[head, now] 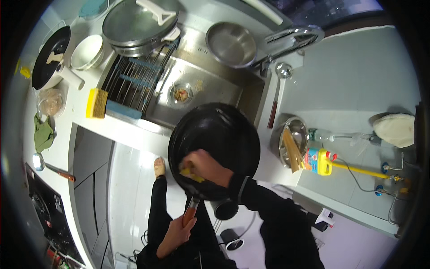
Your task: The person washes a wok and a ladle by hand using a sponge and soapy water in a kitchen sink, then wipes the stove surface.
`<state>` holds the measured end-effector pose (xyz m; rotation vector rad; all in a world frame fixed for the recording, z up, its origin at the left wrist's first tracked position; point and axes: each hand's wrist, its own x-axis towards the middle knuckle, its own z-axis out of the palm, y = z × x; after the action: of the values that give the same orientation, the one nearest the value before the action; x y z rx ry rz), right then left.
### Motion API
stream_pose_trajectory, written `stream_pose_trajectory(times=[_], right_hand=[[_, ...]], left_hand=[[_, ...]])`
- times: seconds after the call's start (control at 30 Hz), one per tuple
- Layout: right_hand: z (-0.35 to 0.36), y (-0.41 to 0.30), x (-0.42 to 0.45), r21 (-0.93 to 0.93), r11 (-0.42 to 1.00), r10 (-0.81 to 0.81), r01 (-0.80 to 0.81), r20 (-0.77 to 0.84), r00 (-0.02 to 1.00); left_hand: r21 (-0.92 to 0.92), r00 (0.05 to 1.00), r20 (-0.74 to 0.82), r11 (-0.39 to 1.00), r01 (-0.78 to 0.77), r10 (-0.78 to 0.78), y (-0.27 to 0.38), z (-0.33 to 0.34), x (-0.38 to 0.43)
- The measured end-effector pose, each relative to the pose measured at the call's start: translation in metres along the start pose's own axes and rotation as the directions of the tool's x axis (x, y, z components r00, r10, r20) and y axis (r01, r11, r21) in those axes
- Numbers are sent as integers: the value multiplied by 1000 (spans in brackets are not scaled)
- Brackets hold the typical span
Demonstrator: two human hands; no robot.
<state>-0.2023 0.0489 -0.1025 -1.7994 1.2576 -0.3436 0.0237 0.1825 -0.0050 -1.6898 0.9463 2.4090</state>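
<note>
A large black wok [228, 141] is held over the front edge of the stainless-steel sink [215, 84], its inside facing me. My left hand [177, 233] grips its brown handle [189, 215] close to my body. Inside the wok, my right hand [201, 166] presses a yellow sponge [192, 175] against the lower left of the surface; the fingers are blurred. Part of the sponge is hidden beneath them. Food scraps [181, 94] lie in the sink's drain basket, beyond the wok.
Left of the sink stand a drying rack [137, 80], lidded pan [141, 27], white bowl [87, 52], frying pan [50, 57] and another sponge [96, 103]. Rightward are a steel basin [231, 43], faucet [289, 37], ladle [277, 94], steel pot [285, 141] and yellow detergent jug [319, 161].
</note>
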Motion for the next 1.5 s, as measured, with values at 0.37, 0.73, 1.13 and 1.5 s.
stream_pose_trajectory(times=[0.37,0.73,1.13,1.5], right_hand=[[-59,46,-106,-358,883,391,-303,206,897],[-303,75,10,140,972,235,-189,-622,747],[-266,92,6,105,981,194,-165,-605,772],[-180,67,40,299,954,217,4,-701,679]], left_hand=[[47,998,8,997,-58,58,4,-26,4],[445,967,82,859,-252,241,-20,-52,26],[-161,991,-127,987,10,-31,103,-50,26],[-41,973,-218,996,-82,71,124,-48,47]])
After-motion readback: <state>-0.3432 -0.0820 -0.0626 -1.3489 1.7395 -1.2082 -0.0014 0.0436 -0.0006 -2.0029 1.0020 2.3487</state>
